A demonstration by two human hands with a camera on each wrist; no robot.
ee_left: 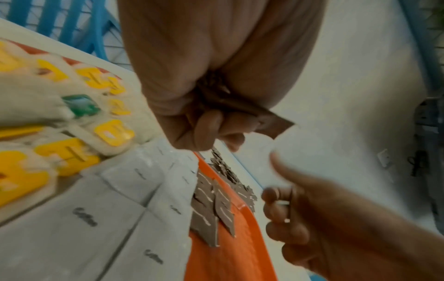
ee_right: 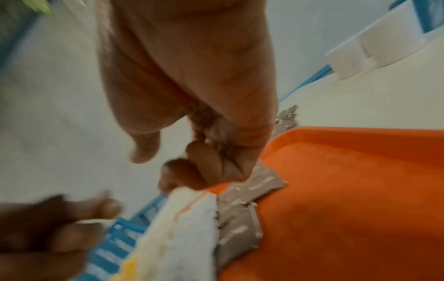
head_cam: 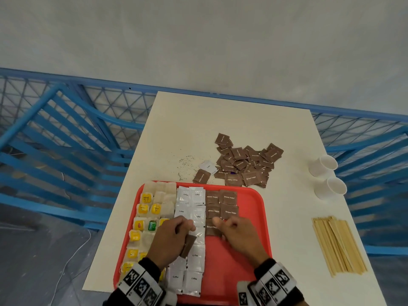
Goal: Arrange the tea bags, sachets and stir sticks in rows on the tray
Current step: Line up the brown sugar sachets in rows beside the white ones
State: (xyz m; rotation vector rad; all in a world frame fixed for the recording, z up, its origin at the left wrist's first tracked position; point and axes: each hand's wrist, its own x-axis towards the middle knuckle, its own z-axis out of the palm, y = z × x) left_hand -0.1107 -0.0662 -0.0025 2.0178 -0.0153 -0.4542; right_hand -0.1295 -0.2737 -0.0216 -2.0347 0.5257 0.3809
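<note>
A red tray [head_cam: 249,217] lies at the table's near edge. Tea bags [head_cam: 150,217] fill its left columns, white coffee sachets [head_cam: 191,199] the middle, and brown sugar sachets [head_cam: 228,203] stand in two columns to their right. My left hand [head_cam: 174,237] hovers over the coffee sachets and grips a few brown sugar sachets [ee_left: 271,123] in its curled fingers. My right hand [head_cam: 234,230] is at the third row of the brown columns, fingers curled [ee_right: 204,171] and thumb out, pinching what looks like a thin sachet seen edge-on. Stir sticks [head_cam: 337,246] lie on the table to the right.
A loose pile of brown sugar sachets [head_cam: 245,164] with one white sachet [head_cam: 207,167] lies beyond the tray. Dark spilled grains [head_cam: 185,164] dot the table. Two white paper cups [head_cam: 323,165] lie at the right edge. A blue fence [head_cam: 66,129] surrounds the table.
</note>
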